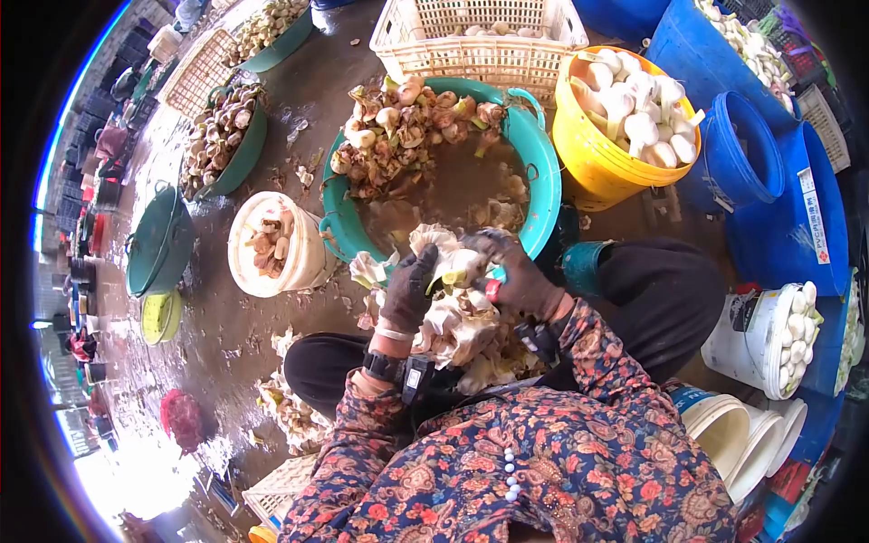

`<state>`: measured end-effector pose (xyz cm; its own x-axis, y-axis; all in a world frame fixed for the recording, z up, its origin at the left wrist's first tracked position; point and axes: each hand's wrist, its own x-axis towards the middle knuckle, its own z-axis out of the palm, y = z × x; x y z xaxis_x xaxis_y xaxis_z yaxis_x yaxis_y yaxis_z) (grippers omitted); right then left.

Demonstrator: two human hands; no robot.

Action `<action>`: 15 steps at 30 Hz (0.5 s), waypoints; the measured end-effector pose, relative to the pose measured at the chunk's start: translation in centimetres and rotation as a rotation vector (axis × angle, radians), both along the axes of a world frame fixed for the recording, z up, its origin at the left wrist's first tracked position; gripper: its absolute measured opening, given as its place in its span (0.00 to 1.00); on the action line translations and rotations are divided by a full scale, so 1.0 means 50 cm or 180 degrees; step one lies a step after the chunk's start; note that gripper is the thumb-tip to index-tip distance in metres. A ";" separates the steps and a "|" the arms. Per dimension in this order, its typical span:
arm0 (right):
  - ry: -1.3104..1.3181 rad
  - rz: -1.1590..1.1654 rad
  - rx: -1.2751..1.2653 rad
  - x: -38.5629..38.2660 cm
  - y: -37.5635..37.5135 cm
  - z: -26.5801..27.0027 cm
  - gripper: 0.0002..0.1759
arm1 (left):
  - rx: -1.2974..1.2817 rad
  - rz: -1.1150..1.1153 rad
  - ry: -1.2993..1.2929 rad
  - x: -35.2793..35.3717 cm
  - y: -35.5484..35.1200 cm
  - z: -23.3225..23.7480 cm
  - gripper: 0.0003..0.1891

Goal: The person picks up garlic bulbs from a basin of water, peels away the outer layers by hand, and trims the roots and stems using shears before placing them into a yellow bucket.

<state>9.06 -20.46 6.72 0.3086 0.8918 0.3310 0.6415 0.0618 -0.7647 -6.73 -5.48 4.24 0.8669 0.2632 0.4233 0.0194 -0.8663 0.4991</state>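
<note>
My left hand (407,288), in a dark glove, has its fingers closed on the left side of a garlic bulb (460,268) with loose pale skins around it. From the other side my right hand (527,282), gloved too, curls its fingers against the same bulb. Something small and red (492,289) shows at the right fingers; I cannot make out what it is. Below the hands, a heap of papery garlic skins (460,328) lies over my lap. Just beyond them stands a green tub (541,172) with unpeeled garlic (389,136) piled along its far side.
A yellow bucket (579,172) of white garlic bulbs stands right of the tub, beside blue buckets (756,149). At the left are a white bucket (303,249) and a dark green tub (163,244). A cream crate (471,59) stands behind. Skins litter the wet floor (240,335).
</note>
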 end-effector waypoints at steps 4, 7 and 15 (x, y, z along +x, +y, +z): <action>-0.0133 -0.0236 0.0048 -0.037 0.017 -0.048 0.18 | -0.2009 0.0122 -0.0200 0.017 -0.023 0.006 0.21; 0.4299 -0.0991 0.0342 -0.007 0.033 -0.068 0.08 | -0.0927 0.0211 -0.0021 -0.016 -0.018 -0.003 0.29; 0.5814 -0.0703 0.0077 0.045 0.009 -0.179 0.18 | -0.1565 -0.0481 0.0449 -0.080 -0.003 0.094 0.06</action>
<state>11.30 -20.02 -2.25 0.3521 0.7906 -0.5009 -0.8924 0.1222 -0.4343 -10.75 -5.62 8.94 0.9501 0.2690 0.1581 0.0086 -0.5291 0.8485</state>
